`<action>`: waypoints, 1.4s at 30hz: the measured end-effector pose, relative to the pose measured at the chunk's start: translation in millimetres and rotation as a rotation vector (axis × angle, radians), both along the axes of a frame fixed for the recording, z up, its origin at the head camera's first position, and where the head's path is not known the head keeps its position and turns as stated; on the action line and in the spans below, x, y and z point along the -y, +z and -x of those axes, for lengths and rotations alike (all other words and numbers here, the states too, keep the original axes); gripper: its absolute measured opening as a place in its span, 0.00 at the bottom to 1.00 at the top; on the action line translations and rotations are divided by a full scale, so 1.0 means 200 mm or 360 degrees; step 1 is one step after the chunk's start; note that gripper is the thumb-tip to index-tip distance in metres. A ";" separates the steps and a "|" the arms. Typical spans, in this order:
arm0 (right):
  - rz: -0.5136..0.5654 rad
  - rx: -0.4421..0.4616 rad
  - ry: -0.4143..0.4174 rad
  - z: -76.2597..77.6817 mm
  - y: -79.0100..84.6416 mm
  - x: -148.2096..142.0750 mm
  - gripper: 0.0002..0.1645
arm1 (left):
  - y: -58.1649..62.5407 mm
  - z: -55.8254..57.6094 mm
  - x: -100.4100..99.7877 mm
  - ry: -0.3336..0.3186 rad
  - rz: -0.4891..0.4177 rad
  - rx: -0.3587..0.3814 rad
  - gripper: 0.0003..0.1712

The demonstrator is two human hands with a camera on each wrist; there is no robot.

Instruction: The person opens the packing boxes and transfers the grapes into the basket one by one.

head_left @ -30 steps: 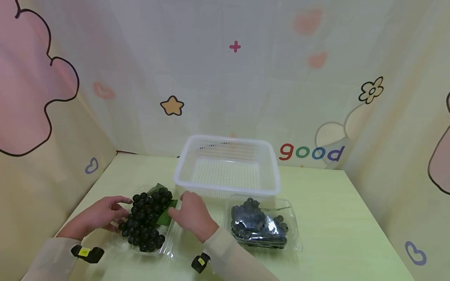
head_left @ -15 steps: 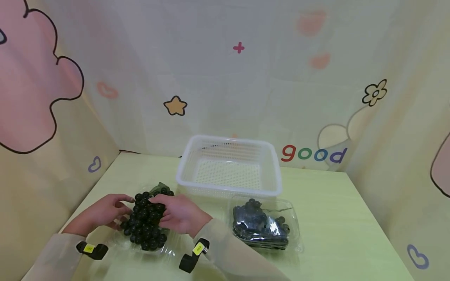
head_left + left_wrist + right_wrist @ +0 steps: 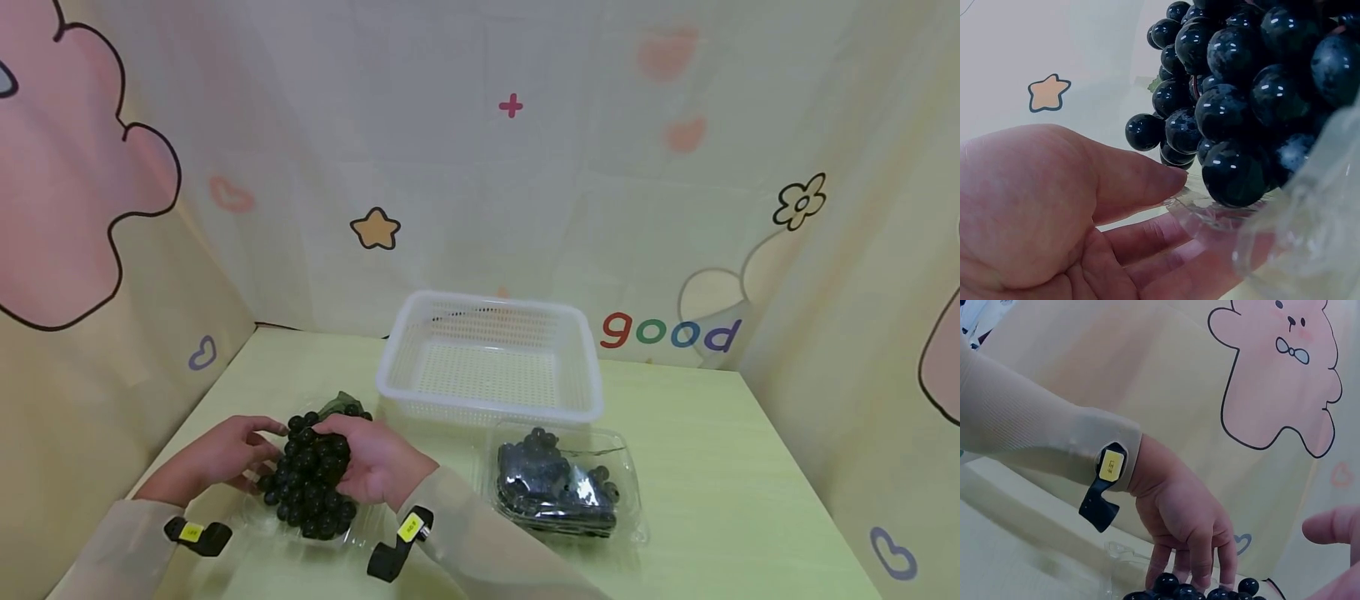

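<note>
A bunch of dark grapes [image 3: 309, 483] with a green leaf [image 3: 342, 405] at its top sits in a clear plastic box [image 3: 362, 529] at the left of the table. My right hand [image 3: 384, 462] grips the bunch from the right, thumb over the upper grapes and the other fingers partly hidden behind them. On the left side, my left hand [image 3: 225, 457] holds the box by its rim. The left wrist view has the thumb at the rim and the fingers [image 3: 1191, 265] outside the wall, below the grapes [image 3: 1235, 112]. A corner of the right hand [image 3: 1338, 540] enters the right wrist view.
A white perforated plastic basket [image 3: 390, 385] stands at the back middle. In front of it lies a second clear box [image 3: 626, 467] with dark grapes [image 3: 536, 475] inside. A printed curtain [image 3: 480, 167] closes off the back and sides of the table [image 3: 720, 500].
My right hand has moved left from the leaf beside the bunch onto the grapes and grips them. My left hand stays at the box's left side.
</note>
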State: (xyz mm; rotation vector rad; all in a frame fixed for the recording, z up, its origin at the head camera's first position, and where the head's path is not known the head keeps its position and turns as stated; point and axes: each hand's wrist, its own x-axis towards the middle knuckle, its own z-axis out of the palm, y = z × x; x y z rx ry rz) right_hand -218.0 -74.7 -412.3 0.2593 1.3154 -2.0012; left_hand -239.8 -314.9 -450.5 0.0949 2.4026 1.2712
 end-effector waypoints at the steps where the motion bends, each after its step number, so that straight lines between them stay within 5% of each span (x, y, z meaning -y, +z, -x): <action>1: 0.0006 0.0005 0.0023 0.00 -0.01 0.00 0.41 | 0.00 0.00 0.00 0.0003 0.0006 -0.0002 0.25; 5: -0.0054 0.0060 -0.0007 0.01 -0.07 0.03 0.39 | 0.00 -0.01 0.00 0.0011 0.0008 0.0002 0.25; 12: -0.0169 0.0080 -0.0144 0.00 -0.13 0.07 0.54 | -0.02 0.00 0.00 0.0003 -0.0010 -0.0005 0.25; 25: -0.0008 0.0146 -0.0140 0.03 -0.15 0.07 0.27 | -0.01 0.00 -0.02 0.0018 0.0048 -0.0011 0.24; 42: -0.0048 0.0214 -0.0118 0.04 -0.18 0.09 0.39 | -0.01 0.02 -0.03 -0.0019 0.0080 -0.0021 0.24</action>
